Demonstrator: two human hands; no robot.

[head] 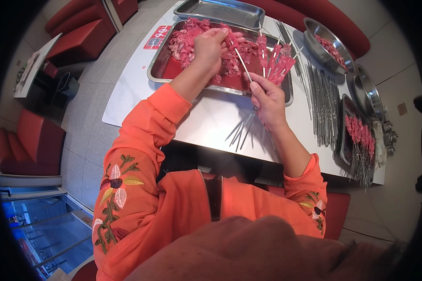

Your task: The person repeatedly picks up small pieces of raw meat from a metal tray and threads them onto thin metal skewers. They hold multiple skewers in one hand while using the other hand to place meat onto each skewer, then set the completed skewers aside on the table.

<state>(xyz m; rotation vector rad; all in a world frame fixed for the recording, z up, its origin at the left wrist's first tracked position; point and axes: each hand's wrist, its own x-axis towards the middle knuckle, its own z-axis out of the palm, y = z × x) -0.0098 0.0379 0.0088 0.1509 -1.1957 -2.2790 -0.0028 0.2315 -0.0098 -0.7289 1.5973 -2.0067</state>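
My left hand [211, 47] pinches a piece of raw red meat [231, 39] at the upper end of a metal skewer [242, 60]. In the fingers of my right hand [267, 96] is the lower part of that skewer. Several more metal skewers [242, 130] stick out below my right hand; how they are held is partly hidden. Under my left hand a steel tray [201, 85] holds a heap of raw meat pieces [186, 40]. Several skewers threaded with meat [279, 65] lie at the tray's right end, fanned out over its rim.
A second steel tray [218, 15] stands behind. To the right lie many bare metal skewers [323, 105], a steel bowl with meat [307, 26], another steel bowl [367, 91] and a tray [346, 151] of meat skewers [360, 135]. A red printed card [157, 37] lies left.
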